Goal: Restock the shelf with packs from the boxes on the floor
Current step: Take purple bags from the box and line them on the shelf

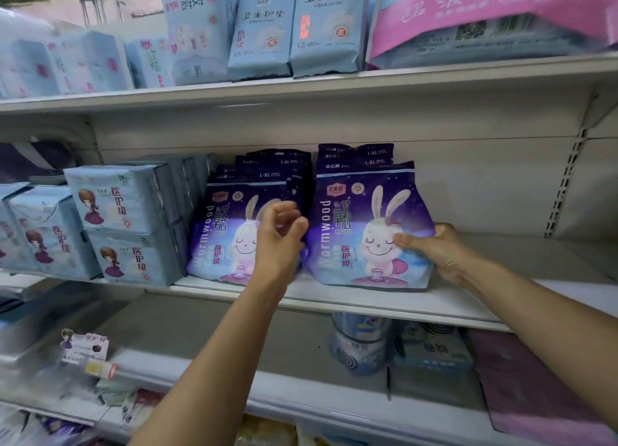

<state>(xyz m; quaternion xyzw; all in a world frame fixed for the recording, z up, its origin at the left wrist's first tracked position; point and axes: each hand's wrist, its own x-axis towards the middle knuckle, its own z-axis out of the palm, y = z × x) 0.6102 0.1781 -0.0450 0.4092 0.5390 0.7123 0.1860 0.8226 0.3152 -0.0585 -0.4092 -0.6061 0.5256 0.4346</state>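
Two rows of purple packs with a white rabbit stand on the middle shelf [368,303]. My right hand [434,248] grips the right side of the front pack of the right row [364,231], thumb on its face. My left hand [277,235] hovers with loosely curled fingers in front of the left row's front pack [220,231], at the gap between the two rows, holding nothing. More purple packs stand behind both front ones. No floor boxes are in view.
Light blue packs with a girl figure [123,225] are stacked left of the purple rows. The upper shelf [301,81] carries blue packs and a pink-banded bag [495,21]. Bare shelf lies right of the purple packs. The lower shelf holds cans [361,342] and a pink pack.
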